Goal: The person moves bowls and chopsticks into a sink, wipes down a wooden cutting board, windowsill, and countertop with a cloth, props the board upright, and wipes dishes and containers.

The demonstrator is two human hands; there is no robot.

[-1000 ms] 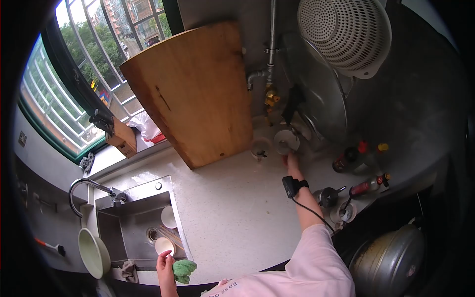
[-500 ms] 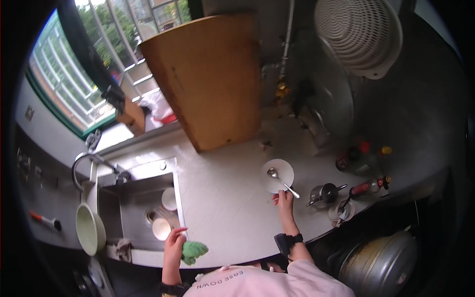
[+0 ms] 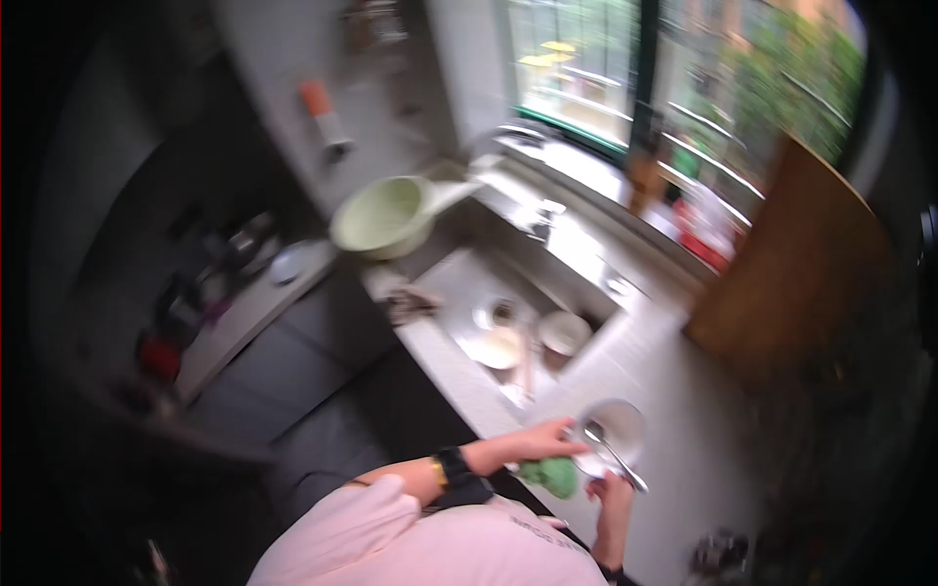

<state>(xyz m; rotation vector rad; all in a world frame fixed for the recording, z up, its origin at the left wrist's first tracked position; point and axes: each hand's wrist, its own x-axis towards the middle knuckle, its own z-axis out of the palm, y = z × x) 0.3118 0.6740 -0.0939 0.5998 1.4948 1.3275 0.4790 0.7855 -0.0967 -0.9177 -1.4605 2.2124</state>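
Note:
A white bowl (image 3: pixel 622 424) with a metal spoon (image 3: pixel 616 456) lying in it is by the sink's right-hand corner, over the counter. My right hand (image 3: pixel 613 493) grips the bowl at its near rim, fingers closed. My left hand (image 3: pixel 532 442) holds a green cloth (image 3: pixel 553 477) under its palm, and its fingertips reach the bowl's left side. Inside the sink (image 3: pixel 459 283) are a cream bowl (image 3: pixel 497 348), a white bowl (image 3: pixel 564 334) and what look like chopsticks (image 3: pixel 526 363). The view is blurred by motion.
A pale green basin (image 3: pixel 384 217) stands at the sink's left end, near a grey rag (image 3: pixel 410 304). The wooden board (image 3: pixel 791 264) leans at the right. A blurred kettle (image 3: pixel 720 553) is at the lower right. Various items line a shelf (image 3: pixel 249 327) at the left.
The view has swung left toward the sink. My right hand has brought the bowl and spoon from the back of the counter to beside my left hand, which still has the green cloth.

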